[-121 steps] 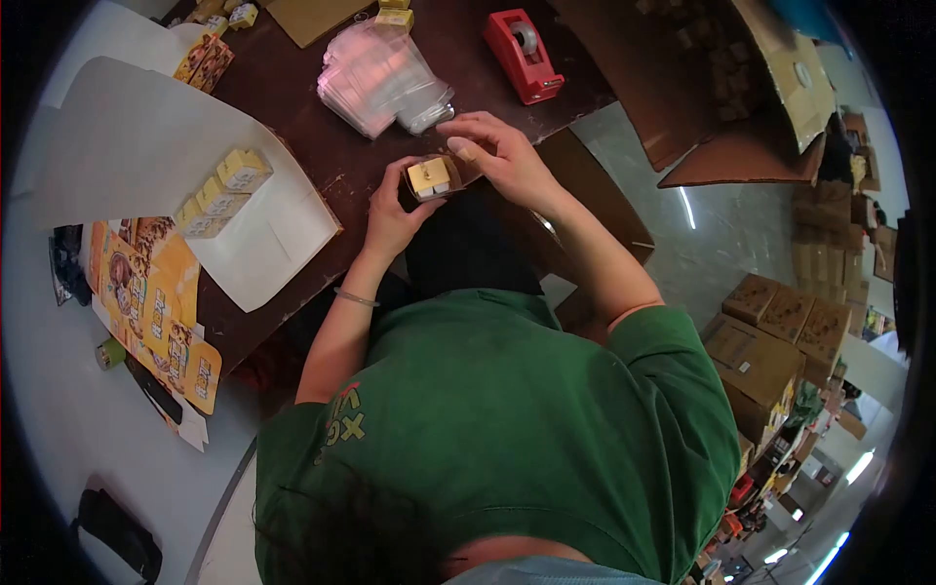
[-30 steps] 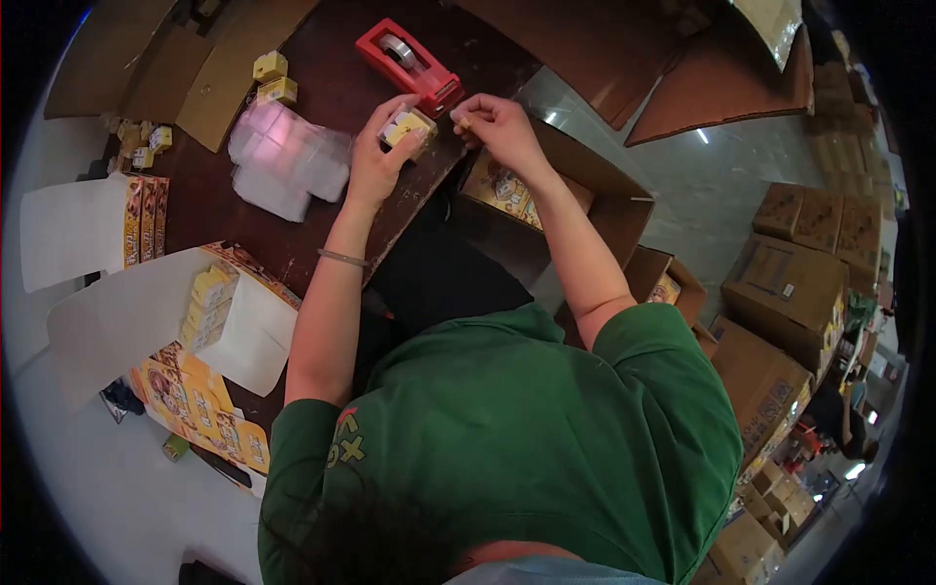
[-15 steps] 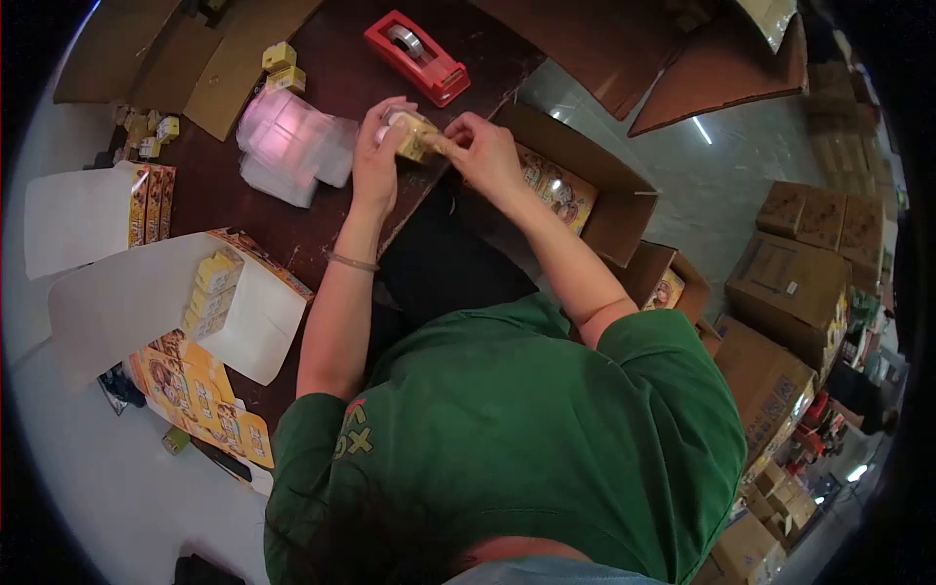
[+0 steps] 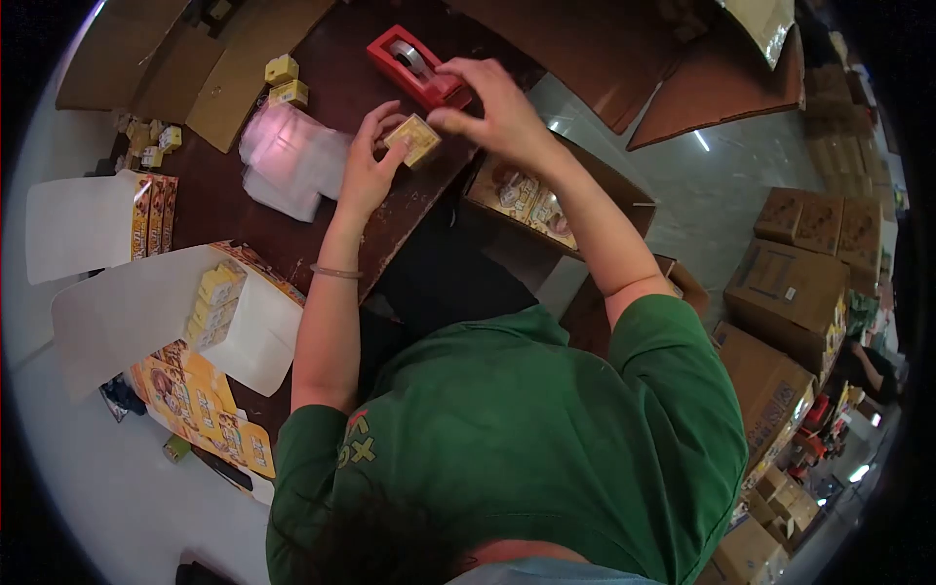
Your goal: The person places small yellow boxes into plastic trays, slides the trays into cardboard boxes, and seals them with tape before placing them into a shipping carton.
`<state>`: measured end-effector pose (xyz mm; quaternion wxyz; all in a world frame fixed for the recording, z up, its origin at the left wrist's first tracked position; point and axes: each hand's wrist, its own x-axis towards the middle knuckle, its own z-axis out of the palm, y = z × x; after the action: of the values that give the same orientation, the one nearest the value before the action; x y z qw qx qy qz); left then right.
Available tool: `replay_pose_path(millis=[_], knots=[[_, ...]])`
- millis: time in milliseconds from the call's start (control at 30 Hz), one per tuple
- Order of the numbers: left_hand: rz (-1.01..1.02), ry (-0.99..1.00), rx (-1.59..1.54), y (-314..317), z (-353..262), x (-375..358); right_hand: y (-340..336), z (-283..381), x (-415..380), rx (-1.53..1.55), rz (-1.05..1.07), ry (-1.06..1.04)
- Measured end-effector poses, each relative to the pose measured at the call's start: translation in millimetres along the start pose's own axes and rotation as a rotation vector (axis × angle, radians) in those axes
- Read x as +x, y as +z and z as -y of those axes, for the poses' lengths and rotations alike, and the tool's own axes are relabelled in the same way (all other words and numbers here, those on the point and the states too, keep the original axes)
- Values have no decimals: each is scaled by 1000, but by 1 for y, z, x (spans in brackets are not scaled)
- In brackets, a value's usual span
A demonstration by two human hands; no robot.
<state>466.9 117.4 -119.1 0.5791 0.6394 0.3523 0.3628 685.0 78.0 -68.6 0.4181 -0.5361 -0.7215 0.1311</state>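
Observation:
My left hand (image 4: 368, 164) is closed around a small yellow box (image 4: 412, 143), held above the dark red table. My right hand (image 4: 502, 115) is over the front end of a red tape dispenser (image 4: 401, 60), with thumb and fingers spread apart. Whether a fingertip touches the dispenser or its tape cannot be made out. The grey tape roll (image 4: 407, 56) sits inside the dispenser. Beside my left hand lies a pile of clear plastic sleeves (image 4: 291, 161).
Two yellow boxes (image 4: 286, 82) stand behind the plastic. An open white display carton (image 4: 255, 317) holds a row of yellow boxes (image 4: 214, 304) at the left. Below the table's right edge, a brown carton (image 4: 624, 185) contains printed packs (image 4: 522, 195). Stacked cartons (image 4: 785, 288) stand further right.
My right hand has left the yellow box and moved up to the tape dispenser, its fingers spreading. My left hand keeps the box, now turned with a broad face showing.

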Motion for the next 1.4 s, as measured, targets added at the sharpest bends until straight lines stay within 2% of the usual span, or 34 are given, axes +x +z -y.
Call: replay_pose_path(millis=[33, 133, 167, 267, 367, 400, 500, 533, 633, 667, 767, 867, 900, 1000, 1067, 1100, 1133, 1167, 1200, 1233, 1267, 1300, 1333, 1367, 1400], knots=[[17, 54, 14, 6, 0, 2, 2, -21, 10, -75, 13, 80], [97, 153, 113, 14, 8, 17, 23, -61, 18, 245, 177, 310], [119, 177, 153, 15, 12, 21, 29, -67, 16, 259, 113, 262], [157, 8, 98, 15, 9, 20, 39, -72, 10, 144, -38, 196], [106, 117, 164, 17, 6, 20, 22, -29, 1, -4, -240, 182], [109, 107, 161, 17, 5, 20, 13, -18, -4, 200, -115, 385], [110, 83, 145, 20, 3, 15, 33, -37, -26, 498, 55, 772], [95, 90, 142, 21, 5, 16, 33, -37, -32, 491, 42, 767], [-2, 96, 41, 27, 9, 10, 25, -24, -42, 797, -27, 756], [-44, 104, -9, 30, 9, 9, 21, -17, -45, 861, 6, 674], [-113, 99, -90, 35, 15, 4, 17, 16, -49, 966, 44, 618], [-49, 64, -34, 31, 7, 1, 32, 21, -48, 751, -7, 572], [-31, 55, -75, 28, 6, 2, 41, 17, -47, 680, -86, 532], [16, -5, -154, 22, 5, 5, 47, 8, -50, 666, 28, 631], [36, -79, -147, 21, 4, 7, 50, 12, -61, 370, 21, 577], [-31, -96, -231, 24, 3, 9, 54, 12, -62, 226, 18, 522], [-111, -118, -315, 31, 2, 7, 62, 6, -74, 96, -83, 320], [-221, -148, -416, 36, -7, 3, 58, 13, -78, -49, -74, 124], [-292, -257, -645, 33, 13, 3, 53, 18, -79, -185, -72, -91], [-388, -331, -872, 35, 11, -8, 51, 24, -84, -160, -8, -140], [-329, -530, -1112, 33, 20, -19, 51, 29, -88, -137, 52, -186], [-346, -533, -1179, 39, 24, -34, 50, 33, -88, -77, 75, -192], [-298, -578, -1216, 35, -2, -57, 48, 39, -88, -23, 104, -189], [-238, -538, -1239, 27, -8, -79, 44, 50, -82, 100, 162, -159], [-168, -496, -1255, 15, -15, -101, 48, 60, -82, 351, 156, -38]])
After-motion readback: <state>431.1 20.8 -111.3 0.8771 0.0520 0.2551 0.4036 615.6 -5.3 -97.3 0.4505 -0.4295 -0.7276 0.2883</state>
